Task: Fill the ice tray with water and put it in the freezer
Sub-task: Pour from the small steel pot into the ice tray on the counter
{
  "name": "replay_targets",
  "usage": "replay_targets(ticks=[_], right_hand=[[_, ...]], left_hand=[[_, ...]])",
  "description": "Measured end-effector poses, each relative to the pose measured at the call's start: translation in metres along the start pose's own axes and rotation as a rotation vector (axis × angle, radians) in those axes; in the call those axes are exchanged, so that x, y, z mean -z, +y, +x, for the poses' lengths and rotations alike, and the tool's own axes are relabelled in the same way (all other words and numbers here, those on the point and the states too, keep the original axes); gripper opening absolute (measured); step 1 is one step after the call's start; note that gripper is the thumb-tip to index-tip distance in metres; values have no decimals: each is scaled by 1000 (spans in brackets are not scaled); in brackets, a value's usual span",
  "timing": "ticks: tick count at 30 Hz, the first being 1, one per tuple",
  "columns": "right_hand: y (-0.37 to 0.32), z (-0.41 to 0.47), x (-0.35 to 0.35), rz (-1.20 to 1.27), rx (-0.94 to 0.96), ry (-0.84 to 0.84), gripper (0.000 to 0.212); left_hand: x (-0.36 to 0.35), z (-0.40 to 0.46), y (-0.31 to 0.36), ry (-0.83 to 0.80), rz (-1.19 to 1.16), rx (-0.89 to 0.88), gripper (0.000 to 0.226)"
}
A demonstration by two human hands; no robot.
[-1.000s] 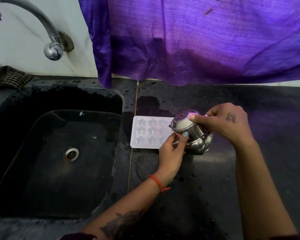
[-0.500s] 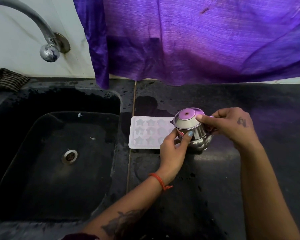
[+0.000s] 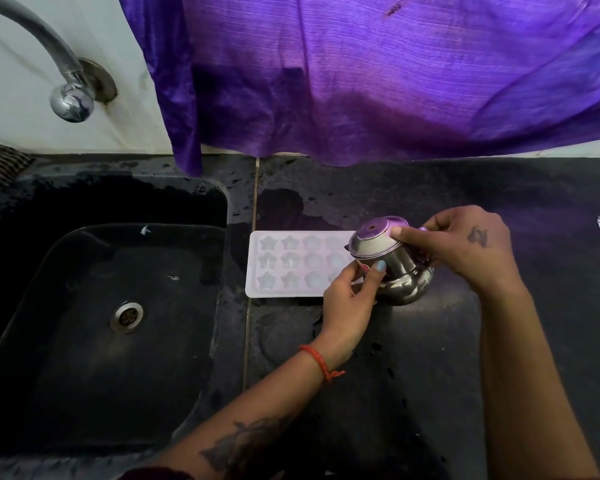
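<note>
While we tilt the steel pot over the tray, the widest risk sits with the counter (image 3: 430, 375), a dark, already wet slab: any water that overshoots will run across it or toward the seam beside the sink (image 3: 94, 341). We see no standing water in that black basin, only its drain (image 3: 126, 316) and a few pale flecks.

Next down is the ice tray (image 3: 274, 265), a pale, soft-looking mould lying flat on the counter just right of the sink, its right end hidden behind our hands. Its star-shaped cells look glossy, but we cannot tell how full they are. We judge that a tray like this will flex when lifted, so overfilled cells would spill on the way to the freezer, which is nowhere in view.

Smaller still, the steel pot (image 3: 395, 268) is tipped with its base toward us and its mouth toward the tray's right end; what it still holds we cannot see. Our right hand (image 3: 465, 244) curls round its upper side, thumb pressed on the base rim, and our left hand (image 3: 350, 296) pinches its lower side. Wet steel could slip and dump everything at once, flooding the nearest cells.
</note>
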State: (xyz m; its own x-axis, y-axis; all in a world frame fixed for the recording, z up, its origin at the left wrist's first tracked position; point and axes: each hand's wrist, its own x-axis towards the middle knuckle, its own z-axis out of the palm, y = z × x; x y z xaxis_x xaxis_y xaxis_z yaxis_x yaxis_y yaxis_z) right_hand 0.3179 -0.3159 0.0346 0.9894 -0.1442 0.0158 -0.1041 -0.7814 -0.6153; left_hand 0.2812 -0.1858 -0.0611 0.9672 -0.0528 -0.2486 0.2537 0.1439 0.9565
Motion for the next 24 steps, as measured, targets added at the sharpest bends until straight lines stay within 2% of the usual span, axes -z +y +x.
replay_targets(ticks=[3, 6, 24], right_hand=[[0, 1, 0, -27, -11, -8, 47], [0, 2, -1, -45, -14, -14, 47], [-1, 2, 0, -66, -6, -15, 51]], left_hand=[[-1, -1, 1, -8, -25, 22, 27], [-1, -2, 1, -20, -38, 40, 35], [-1, -4, 3, -16, -31, 48, 36]])
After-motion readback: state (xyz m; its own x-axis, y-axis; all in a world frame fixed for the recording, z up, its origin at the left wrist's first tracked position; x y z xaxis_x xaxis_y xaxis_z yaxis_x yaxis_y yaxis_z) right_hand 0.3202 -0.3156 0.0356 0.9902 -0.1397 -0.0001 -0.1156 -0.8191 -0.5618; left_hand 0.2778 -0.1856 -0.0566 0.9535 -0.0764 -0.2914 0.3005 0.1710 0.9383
